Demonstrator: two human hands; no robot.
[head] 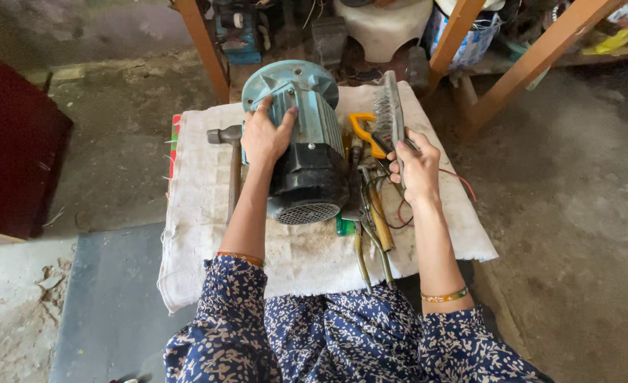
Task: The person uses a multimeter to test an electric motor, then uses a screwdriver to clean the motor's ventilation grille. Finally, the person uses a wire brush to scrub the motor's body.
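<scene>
motor under L hand, flat | R hand grip closed on wire brush

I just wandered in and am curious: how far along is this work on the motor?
It looks early. Already done: the teal electric motor lies on a white cloth, with a hammer and hand tools laid out beside it. In hand: the left hand steadies the motor while the right hand holds a wire brush off it. Left: the brush has not yet touched the casing.
</scene>
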